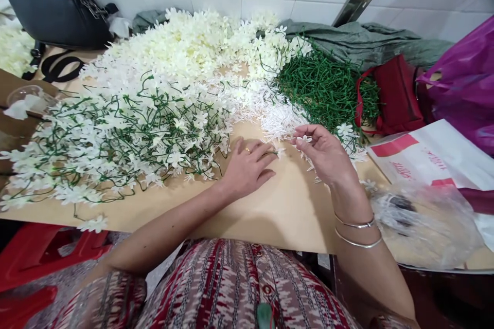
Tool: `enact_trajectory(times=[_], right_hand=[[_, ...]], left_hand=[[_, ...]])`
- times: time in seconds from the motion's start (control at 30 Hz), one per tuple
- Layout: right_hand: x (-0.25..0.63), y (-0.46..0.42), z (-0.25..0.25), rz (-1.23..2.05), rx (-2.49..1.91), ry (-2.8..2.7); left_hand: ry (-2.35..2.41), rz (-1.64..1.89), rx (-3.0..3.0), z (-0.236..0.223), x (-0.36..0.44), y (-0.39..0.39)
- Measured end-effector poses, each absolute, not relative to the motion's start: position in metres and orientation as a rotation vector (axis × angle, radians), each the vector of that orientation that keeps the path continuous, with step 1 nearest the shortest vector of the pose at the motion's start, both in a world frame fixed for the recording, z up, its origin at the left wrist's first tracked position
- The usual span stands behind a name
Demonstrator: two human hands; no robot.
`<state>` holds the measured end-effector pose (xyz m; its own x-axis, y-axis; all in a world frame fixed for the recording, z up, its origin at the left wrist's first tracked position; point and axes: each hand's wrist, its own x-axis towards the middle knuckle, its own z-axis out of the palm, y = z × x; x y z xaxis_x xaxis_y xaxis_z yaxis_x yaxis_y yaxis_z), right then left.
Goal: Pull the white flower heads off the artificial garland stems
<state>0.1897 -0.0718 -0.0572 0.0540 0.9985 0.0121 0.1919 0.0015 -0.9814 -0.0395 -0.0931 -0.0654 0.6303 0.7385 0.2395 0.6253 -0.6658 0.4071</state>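
My right hand (324,157) pinches a small white artificial flower (306,139) between thumb and fingertips, just above the table. To its left, my left hand (247,168) rests palm down with fingers stretched out and a ring on one of them. A white flower with a short green stem (281,152) lies at those fingertips; whether they touch the stem I cannot tell. Beyond both hands spreads a heap of thin white stamen-like pieces (280,118). Behind it is a pile of green plastic stems (324,85). White flowers on green stems (135,136) are heaped at left.
Loose cream petals (200,36) are piled at the back, near a black bag (54,7). On the right are a red pouch (397,92), a purple plastic bag (463,82), a white printed bag (436,157) and a clear bag (432,226). A red stool (34,252) stands below left.
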Motion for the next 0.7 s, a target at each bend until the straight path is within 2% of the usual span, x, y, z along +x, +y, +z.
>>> enact_trajectory(times=[0.17,0.47,0.7], right_hand=[[0.183,-0.083,-0.059,1.111,-1.327,-1.173],[0.171,-0.086,-0.064,1.142,-1.386,-1.199],[0.162,-0.089,-0.065,1.153,-1.369,-1.180]], left_hand=[[1.254,0.653,2.495,-0.063,-0.046,-0.088],[1.135,0.796,2.422,-0.057,-0.050,-0.100],[1.227,0.980,2.259,-0.066,-0.044,-0.097]])
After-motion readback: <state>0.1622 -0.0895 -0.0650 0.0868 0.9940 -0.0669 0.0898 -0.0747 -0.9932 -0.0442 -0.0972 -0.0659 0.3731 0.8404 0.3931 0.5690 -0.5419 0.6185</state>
